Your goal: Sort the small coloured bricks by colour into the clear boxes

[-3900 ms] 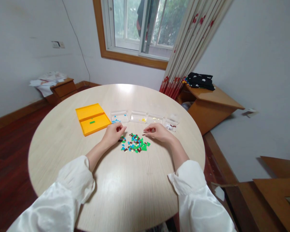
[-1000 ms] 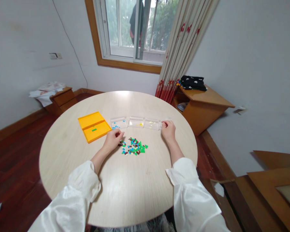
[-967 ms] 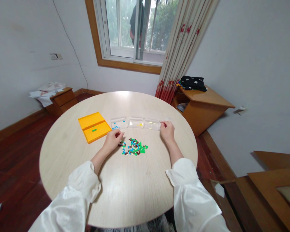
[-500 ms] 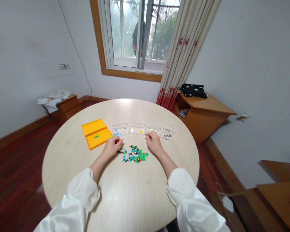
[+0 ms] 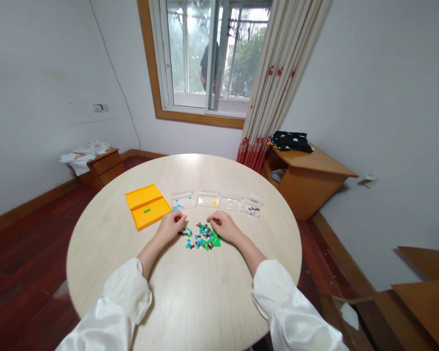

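Note:
A pile of small blocks (image 5: 205,238), green, blue, brown and cream, lies on the round table (image 5: 199,292). My left hand (image 5: 169,227) rests at its left edge, thumb and fingers pinched together; anything between them is too small to make out. Over the pile's upper right is my right hand (image 5: 224,226), its fingers curled down among the blocks, with the fingertips' contents hidden. Behind the hands, clear trays stand in a row: one with blue pieces (image 5: 178,207), one with yellow pieces (image 5: 214,202), one with pale pieces, one with brown pieces (image 5: 253,209).
To the left lies an open orange case (image 5: 142,193) with a green piece (image 5: 147,211) in it. A wooden cabinet (image 5: 316,161) with a dark cloth on top stands beyond the table's right side. Papers (image 5: 84,153) lie on a low cabinet at left.
My right hand has moved left, from near the trays to the upper right of the pile. The left hand stays almost in place. The whole view has tilted slightly.

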`<state>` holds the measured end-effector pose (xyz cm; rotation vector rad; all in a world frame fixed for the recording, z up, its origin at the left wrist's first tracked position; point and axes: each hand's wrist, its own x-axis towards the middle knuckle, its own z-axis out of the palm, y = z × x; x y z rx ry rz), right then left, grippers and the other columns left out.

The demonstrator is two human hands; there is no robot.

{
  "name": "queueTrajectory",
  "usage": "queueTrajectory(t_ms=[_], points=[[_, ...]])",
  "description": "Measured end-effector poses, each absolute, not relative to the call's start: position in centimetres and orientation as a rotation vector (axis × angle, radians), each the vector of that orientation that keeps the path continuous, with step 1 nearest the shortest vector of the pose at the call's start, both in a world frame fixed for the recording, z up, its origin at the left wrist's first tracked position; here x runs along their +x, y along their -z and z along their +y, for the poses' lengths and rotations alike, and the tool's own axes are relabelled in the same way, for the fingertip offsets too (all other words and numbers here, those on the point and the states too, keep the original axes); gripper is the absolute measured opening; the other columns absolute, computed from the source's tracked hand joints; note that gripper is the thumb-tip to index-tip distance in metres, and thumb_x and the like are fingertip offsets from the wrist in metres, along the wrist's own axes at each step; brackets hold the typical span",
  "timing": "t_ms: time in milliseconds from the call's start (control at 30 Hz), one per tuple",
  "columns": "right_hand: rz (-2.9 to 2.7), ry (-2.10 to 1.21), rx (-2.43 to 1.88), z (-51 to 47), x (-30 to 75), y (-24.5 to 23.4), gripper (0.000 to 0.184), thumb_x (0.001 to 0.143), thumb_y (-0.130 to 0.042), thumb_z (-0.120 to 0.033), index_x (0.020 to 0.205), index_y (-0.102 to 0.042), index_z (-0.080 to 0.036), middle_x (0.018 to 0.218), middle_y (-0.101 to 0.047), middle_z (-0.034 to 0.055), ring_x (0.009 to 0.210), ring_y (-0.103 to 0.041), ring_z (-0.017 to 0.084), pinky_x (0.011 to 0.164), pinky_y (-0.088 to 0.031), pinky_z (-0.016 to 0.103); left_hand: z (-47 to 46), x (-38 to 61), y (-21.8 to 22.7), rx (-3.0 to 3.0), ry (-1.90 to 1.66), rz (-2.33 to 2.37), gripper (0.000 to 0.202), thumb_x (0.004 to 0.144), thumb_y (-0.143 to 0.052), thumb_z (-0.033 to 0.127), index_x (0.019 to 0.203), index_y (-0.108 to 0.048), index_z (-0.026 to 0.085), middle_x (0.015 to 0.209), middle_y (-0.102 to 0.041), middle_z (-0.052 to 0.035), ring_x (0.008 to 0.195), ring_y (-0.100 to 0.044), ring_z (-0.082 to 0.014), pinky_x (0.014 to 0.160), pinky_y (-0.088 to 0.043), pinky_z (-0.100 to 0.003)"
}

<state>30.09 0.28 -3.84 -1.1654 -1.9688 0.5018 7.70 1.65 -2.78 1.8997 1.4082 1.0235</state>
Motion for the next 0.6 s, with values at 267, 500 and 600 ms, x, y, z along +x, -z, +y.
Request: queueTrajectory(t_ms=[267, 500, 600], points=[[-2.041, -0.514, -1.185, -0.14, 29.74, 3.53, 0.022, 0.075, -0.054, -0.005, 0.08, -0.07, -0.019, 0.07, -0.056, 0.0008, 0.069, -0.049, 0.012, 0.069, -0.04, 0.026, 1.63, 7.47, 3.2, 1.906, -1.018, 1.412, 0.029, 0.074, -0.046, 0.04, 0.058, -0.052, 0.017, 0.054, -0.051, 0.0003, 0.054, -0.046, -0.0137, 0.055, -0.035, -0.025], [-2.084, -0.502, -1.2, -0.28, 29.66, 3.4, 0.02, 0.075, -0.057, -0.007, 0.08, -0.071, -0.019, 0.07, -0.056, 0.0009, 0.069, -0.05, 0.013, 0.068, -0.04, 0.026, 1.5, 7.49, 2.98, 1.916, -1.015, 1.401, 0.028, 0.073, -0.047, 0.039, 0.057, -0.051, 0.017, 0.054, -0.05, 0.0007, 0.054, -0.046, -0.0135, 0.055, -0.034, -0.025], [-2.094, -0.497, -1.204, -0.27, 29.71, 3.45, 0.018, 0.075, -0.059, -0.008, 0.081, -0.072, -0.019, 0.07, -0.057, 0.001, 0.07, -0.05, 0.013, 0.068, -0.04, 0.026, 1.29, 7.53, 2.76, 1.913, -1.013, 1.388, 0.028, 0.073, -0.048, 0.039, 0.056, -0.05, 0.017, 0.054, -0.05, 0.0008, 0.054, -0.046, -0.0135, 0.055, -0.035, -0.025]])
